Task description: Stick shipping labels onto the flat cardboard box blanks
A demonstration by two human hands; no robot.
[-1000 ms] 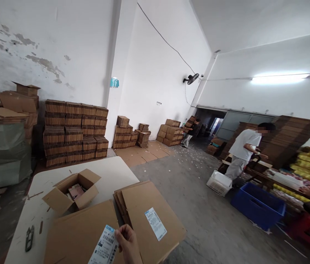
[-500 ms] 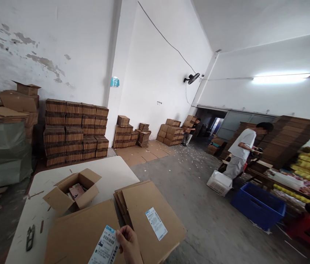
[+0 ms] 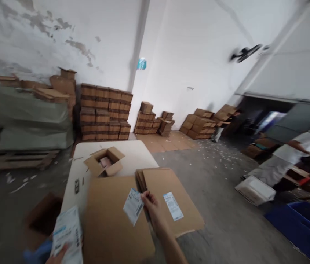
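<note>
My right hand (image 3: 152, 207) pinches the edge of a printed shipping label (image 3: 133, 205), held above a flat cardboard box (image 3: 113, 227). Beside it, to the right, lies a stack of flat cardboard boxes (image 3: 190, 216) with another label (image 3: 173, 206) on the top one. At the lower left, my left hand (image 3: 58, 255) grips a sheaf of printed labels (image 3: 68, 231); only some of its fingers show. Farther up the table, an open carton (image 3: 113, 168) has a small pinkish packet (image 3: 105, 162) in it. Small dark snips (image 3: 77, 186) lie near the table's left edge.
The white table (image 3: 141, 152) has rounded corners. Bundles of flattened cardboard (image 3: 105, 113) stand along the wall. A person (image 3: 289, 154) bends at the right by a white crate (image 3: 256, 190) and a blue bin (image 3: 300, 227). Another person (image 3: 221, 130) stands by boxes farther back.
The view has swung left and drawn back. My left hand with the sheaf of labels has come into sight. My right hand still holds its label, now fully in view.
</note>
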